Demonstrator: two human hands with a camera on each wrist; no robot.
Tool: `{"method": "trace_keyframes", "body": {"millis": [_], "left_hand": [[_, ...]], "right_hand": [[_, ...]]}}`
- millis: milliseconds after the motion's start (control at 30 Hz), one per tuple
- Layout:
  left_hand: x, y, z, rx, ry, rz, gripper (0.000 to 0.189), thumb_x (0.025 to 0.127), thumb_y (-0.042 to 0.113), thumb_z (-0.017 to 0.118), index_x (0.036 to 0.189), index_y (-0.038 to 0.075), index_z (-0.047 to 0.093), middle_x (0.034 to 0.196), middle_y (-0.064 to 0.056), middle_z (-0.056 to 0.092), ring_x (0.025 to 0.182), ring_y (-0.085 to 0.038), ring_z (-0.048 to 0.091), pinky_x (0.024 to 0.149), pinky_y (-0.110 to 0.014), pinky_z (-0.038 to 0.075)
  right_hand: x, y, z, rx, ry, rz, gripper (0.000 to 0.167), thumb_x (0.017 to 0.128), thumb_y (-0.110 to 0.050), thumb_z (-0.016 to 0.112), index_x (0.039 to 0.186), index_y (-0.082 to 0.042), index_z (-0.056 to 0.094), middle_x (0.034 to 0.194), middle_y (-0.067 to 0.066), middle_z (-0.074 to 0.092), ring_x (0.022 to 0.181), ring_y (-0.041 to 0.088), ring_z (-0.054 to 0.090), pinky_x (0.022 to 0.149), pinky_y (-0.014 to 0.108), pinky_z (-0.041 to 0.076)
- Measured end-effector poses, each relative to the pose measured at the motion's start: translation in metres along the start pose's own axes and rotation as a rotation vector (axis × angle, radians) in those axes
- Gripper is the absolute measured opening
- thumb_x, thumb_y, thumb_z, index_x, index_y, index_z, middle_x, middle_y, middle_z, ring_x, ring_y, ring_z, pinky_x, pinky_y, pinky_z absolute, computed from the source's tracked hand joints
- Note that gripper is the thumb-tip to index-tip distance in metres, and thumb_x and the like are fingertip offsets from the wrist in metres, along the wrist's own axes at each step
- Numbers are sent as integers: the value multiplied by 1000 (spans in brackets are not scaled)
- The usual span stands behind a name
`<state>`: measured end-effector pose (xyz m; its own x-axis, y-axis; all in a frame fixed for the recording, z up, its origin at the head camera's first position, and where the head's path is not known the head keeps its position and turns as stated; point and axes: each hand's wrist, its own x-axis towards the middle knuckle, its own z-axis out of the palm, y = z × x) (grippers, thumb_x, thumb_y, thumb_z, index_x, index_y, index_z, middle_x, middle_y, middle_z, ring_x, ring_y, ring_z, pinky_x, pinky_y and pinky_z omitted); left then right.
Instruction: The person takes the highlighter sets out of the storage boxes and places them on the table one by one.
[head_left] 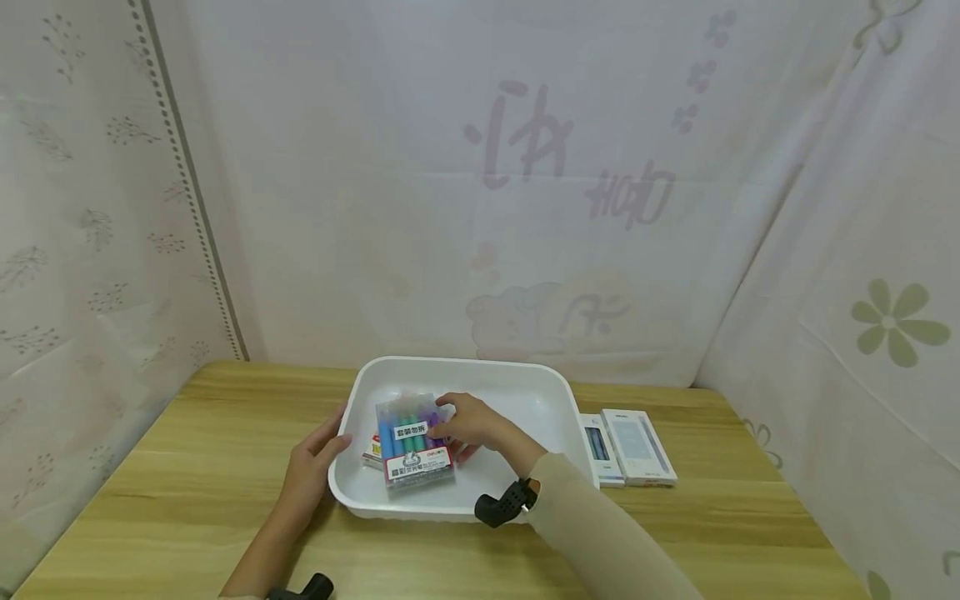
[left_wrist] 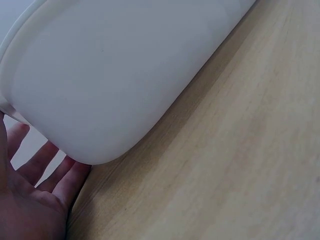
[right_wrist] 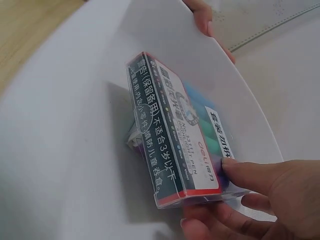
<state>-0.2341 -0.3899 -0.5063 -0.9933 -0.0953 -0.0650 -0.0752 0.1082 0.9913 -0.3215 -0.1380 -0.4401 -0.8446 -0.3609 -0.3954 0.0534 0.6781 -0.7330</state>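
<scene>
My right hand (head_left: 474,423) holds a clear pack of highlighter pens (head_left: 416,446) by its right side. In the right wrist view, the thumb lies on the front of the pack (right_wrist: 192,140) and the fingers are beneath it. Blue, green and purple pens show through the plastic. Under its left side, a smaller box (head_left: 372,451) with red and yellow print peeks out, mostly hidden. Both are inside a white plastic tray (head_left: 517,500). My left hand (head_left: 307,467) grips the tray's left rim, its thumb over the edge and its fingers along the outer wall.
Just right of the tray, two flat white boxes (head_left: 637,448) lie side by side on the wooden table (head_left: 247,433), the left one partly covered by the tray's rim. Patterned curtains (head_left: 360,250) hang behind the table and along both sides.
</scene>
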Motion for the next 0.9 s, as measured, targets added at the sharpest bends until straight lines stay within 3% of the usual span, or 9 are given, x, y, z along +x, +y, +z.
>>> {"method": "trace_keyframes", "body": {"millis": [200,467,667,900], "left_hand": [[1,-1,0,9,6,1,54,103,30,55,155,24,42,163,-1,37,154,-26,31,99,-13,41],[2,-1,0,-4,2,10,55,102,29,56,155,23,43,162,-1,38,154,-25,30,94,-5,42],[2,-1,0,-4,5,4,54,102,29,56,155,24,43,163,-1,37,154,-24,30,93,-3,40],[2,-1,0,-14,4,1,54,103,28,56,155,23,43,163,-1,37,154,-25,30,91,-3,42]], "right_hand": [[0,2,0,25,-17,-2,71,91,-22,75,152,-10,42,97,13,70,70,21,71,56,33,60],[1,3,-6,78,5,58,68,94,-19,70,155,-16,40,124,15,61,82,20,66,66,34,60],[0,5,-9,154,12,114,66,96,-16,67,156,-19,39,127,17,60,88,24,65,69,35,58],[-3,7,-11,191,19,118,65,96,-13,65,156,-21,40,130,18,60,90,25,65,71,37,58]]}}
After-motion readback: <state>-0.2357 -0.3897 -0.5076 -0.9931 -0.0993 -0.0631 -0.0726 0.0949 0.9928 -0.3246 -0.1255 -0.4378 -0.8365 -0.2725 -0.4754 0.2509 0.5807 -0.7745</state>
